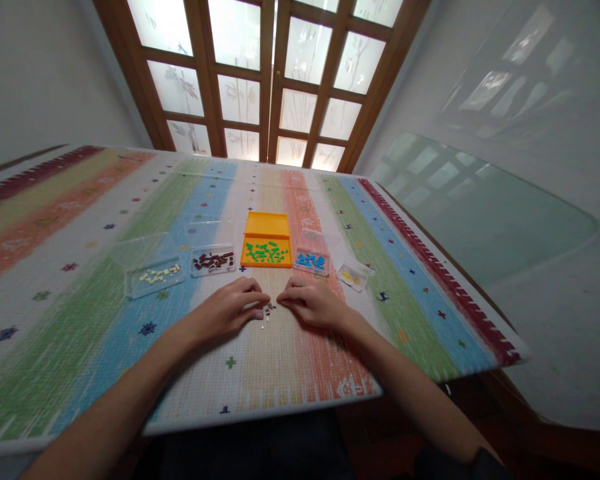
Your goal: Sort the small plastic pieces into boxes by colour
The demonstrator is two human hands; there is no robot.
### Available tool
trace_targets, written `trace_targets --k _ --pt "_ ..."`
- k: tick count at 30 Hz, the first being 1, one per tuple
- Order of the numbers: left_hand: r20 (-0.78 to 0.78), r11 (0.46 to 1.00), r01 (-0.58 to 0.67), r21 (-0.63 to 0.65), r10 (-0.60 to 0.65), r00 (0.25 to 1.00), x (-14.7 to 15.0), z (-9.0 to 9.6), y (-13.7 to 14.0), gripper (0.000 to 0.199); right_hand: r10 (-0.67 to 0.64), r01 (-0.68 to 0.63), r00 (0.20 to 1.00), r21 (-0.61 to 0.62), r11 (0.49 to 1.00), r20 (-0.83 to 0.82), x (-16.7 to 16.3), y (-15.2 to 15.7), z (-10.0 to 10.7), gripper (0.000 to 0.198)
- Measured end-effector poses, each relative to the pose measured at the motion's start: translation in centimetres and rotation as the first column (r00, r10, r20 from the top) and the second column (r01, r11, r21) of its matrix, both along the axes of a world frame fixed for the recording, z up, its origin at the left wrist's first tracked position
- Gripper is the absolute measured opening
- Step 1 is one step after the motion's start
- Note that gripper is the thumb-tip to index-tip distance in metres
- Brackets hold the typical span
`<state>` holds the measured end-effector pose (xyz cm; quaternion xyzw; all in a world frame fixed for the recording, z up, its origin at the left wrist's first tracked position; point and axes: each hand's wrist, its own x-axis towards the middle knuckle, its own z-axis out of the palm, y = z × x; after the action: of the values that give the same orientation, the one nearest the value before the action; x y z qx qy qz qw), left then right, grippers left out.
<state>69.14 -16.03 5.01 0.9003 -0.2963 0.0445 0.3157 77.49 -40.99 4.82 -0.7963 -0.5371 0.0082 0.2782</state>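
A small loose cluster of tiny dark and grey pieces (pixel 269 309) lies on the striped tablecloth (pixel 280 347) between my two hands. On its left side, my left hand (pixel 233 303) rests with fingers bent and a gap between thumb and forefinger; nothing shows in it. My right hand (pixel 313 303) is at the right side, thumb and fingertips pressed together close to the pieces. Whatever its fingertips hold, if anything, is too small to make out. Just beyond the hands stands an open yellow-orange box (pixel 267 225) with many small green pieces (pixel 265 252) in it.
Left of the yellow-orange box are clear boxes with dark brown pieces (pixel 213 259) and cream pieces (pixel 159 273). On the right, others hold blue pieces (pixel 311 261) and yellow pieces (pixel 350 277). A glass-like panel (pixel 480 200) leans beside the table's right edge.
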Motion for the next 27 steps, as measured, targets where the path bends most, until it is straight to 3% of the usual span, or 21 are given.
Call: trace_targets --k 7,14,22,27 --pt "0.031 0.995 0.082 0.051 -0.084 0.996 0.4 0.2 -1.6 0.029 -0.101 0.094 0.99 0.071 0.993 0.098 0.4 -0.5 -0.2 0.021" --pt "0.131 0.994 0.051 0.101 -0.064 0.989 0.1 -0.4 -2.4 0.028 -0.134 0.126 0.983 0.07 0.99 0.123 0.4 -0.5 -0.2 0.02" --pt "0.231 0.956 0.029 0.291 -0.1 0.968 -0.3 -0.5 -2.5 0.023 -0.102 0.1 0.983 0.022 0.995 0.155 0.1 -0.5 -0.2 0.02" --pt "0.286 0.961 -0.002 0.276 -0.08 0.955 -0.6 -0.7 -2.5 0.023 -0.058 0.057 0.977 0.008 0.998 0.203 0.1 -0.6 -0.7 0.02"
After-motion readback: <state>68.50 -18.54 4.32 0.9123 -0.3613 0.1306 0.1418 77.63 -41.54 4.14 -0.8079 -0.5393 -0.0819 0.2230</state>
